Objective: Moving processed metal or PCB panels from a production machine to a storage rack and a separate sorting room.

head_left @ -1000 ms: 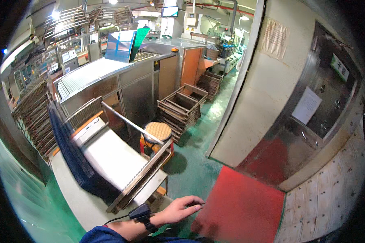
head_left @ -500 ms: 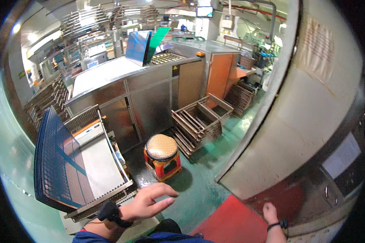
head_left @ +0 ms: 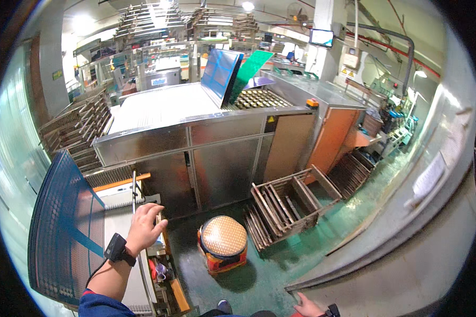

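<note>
My left hand (head_left: 144, 228) hovers over the right side of a low slotted rack (head_left: 140, 277), empty, thumb apart from loosely curled fingers. A dark band with a device sits on that wrist. Left of this hand, a stack of blue-edged panels (head_left: 66, 227) with rows of pale dots leans upright in the rack. At the lower edge my right hand (head_left: 308, 306) is partly cut off, index finger stretched out, with nothing seen in it. It is close to the base of a pale metal cabinet or door (head_left: 396, 264).
A round padded stool (head_left: 223, 236) on a red and yellow base stands ahead on the green floor. Behind it runs a long metal conveyor machine (head_left: 225, 169), with blue and green panels (head_left: 220, 79) on top. Metal racks (head_left: 288, 203) lie right of the stool.
My view has swung left and upward. My left hand has gone forward over the rack, away from my body. My right hand now shows lower, and its index finger is extended.
</note>
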`<state>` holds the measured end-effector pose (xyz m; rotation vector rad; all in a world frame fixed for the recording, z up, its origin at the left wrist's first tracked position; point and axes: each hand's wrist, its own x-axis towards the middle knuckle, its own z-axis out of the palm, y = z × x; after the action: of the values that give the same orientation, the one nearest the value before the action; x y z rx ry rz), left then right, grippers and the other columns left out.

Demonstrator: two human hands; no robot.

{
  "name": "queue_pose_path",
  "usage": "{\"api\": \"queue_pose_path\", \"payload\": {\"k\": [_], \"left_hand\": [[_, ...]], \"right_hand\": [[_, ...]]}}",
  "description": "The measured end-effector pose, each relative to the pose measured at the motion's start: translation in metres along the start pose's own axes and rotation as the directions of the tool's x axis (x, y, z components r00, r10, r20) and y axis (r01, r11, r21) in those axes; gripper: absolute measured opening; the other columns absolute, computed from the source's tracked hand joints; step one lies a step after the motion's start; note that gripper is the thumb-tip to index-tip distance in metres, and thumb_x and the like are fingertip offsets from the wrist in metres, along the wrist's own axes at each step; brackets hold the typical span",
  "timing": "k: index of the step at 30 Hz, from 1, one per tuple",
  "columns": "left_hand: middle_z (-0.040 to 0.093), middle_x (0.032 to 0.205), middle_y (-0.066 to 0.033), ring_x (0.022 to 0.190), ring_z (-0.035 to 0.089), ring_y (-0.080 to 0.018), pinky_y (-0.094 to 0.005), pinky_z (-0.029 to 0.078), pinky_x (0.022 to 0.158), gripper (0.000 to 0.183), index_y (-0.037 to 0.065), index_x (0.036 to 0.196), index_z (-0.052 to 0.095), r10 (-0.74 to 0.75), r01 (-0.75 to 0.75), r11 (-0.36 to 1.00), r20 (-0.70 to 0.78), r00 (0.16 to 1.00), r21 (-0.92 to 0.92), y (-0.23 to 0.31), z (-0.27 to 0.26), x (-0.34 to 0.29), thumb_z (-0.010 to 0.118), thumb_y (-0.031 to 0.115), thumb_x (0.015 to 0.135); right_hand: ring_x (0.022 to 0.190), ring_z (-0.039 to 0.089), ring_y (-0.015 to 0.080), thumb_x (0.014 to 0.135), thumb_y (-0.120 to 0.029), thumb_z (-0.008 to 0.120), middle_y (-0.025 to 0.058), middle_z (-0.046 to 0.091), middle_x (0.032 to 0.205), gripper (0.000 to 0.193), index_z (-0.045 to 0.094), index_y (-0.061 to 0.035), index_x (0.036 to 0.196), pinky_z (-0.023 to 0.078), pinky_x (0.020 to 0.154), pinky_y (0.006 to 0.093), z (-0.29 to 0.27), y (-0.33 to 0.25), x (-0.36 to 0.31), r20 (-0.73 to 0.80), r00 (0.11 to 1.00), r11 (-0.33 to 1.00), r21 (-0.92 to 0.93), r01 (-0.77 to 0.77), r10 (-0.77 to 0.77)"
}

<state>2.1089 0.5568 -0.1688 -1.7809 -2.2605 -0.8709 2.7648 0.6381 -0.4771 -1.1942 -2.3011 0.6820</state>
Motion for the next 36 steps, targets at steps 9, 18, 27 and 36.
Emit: {"api": "queue_pose_path", "payload": {"k": [9, 18, 27, 36], "left_hand": [[0.047, 0.139, -0.0236, 0.129, 0.049, -0.0420, -0.0453, 0.042, 0.109, 0.073, 0.004, 0.144, 0.042, -0.580, 0.597, 0.801, -0.194, 0.791, 0.036, -0.113, 0.062, -0.004, 0.072, 0.027, 0.082], [0.056, 0.122, -0.0266, 0.104, 0.060, -0.0470, -0.0528, 0.052, 0.089, 0.090, 0.007, 0.154, 0.026, -0.692, 0.705, 0.660, -0.157, 0.705, 0.260, -0.078, 0.059, 0.008, 0.074, 0.026, 0.079], [0.058, 0.120, -0.0228, 0.092, 0.065, -0.0351, -0.0433, 0.055, 0.079, 0.087, 0.001, 0.150, 0.032, -0.737, 0.740, 0.672, -0.106, 0.668, -0.011, -0.075, 0.051, 0.019, 0.076, 0.021, 0.078], [0.068, 0.114, -0.0204, 0.103, 0.067, -0.0353, -0.0428, 0.052, 0.089, 0.061, 0.007, 0.147, 0.045, -0.872, 0.863, 0.489, -0.053, 0.486, -0.131, -0.090, 0.057, 0.025, 0.067, 0.028, 0.093]], "right_hand": [[0.086, 0.071, 0.0258, 0.094, -0.026, 0.064, 0.0166, 0.074, 0.100, 0.037, 0.066, -0.0030, 0.123, 0.056, 0.079, 0.0434, -0.051, 0.056, 0.223, 0.539, 0.719, 0.875, -0.075, -0.478, 0.439], [0.119, 0.061, 0.0362, 0.087, -0.019, 0.064, 0.0254, 0.061, 0.128, 0.060, 0.048, -0.0046, 0.143, 0.050, 0.098, 0.0450, -0.025, -0.033, 0.639, 0.157, 0.947, 0.957, -0.041, 0.288, -0.279], [0.131, 0.049, 0.0373, 0.091, -0.016, 0.065, 0.0254, 0.045, 0.144, 0.082, 0.020, -0.0177, 0.160, 0.041, 0.109, 0.0440, -0.042, -0.197, 0.846, -0.167, 0.962, 0.950, 0.191, 0.245, -0.215], [0.136, 0.043, 0.0390, 0.094, -0.020, 0.063, 0.0233, 0.043, 0.148, 0.065, 0.036, -0.0078, 0.152, 0.035, 0.114, 0.0442, -0.065, -0.325, 1.030, -0.441, 0.753, 0.825, 0.051, 0.563, -0.487]]}}
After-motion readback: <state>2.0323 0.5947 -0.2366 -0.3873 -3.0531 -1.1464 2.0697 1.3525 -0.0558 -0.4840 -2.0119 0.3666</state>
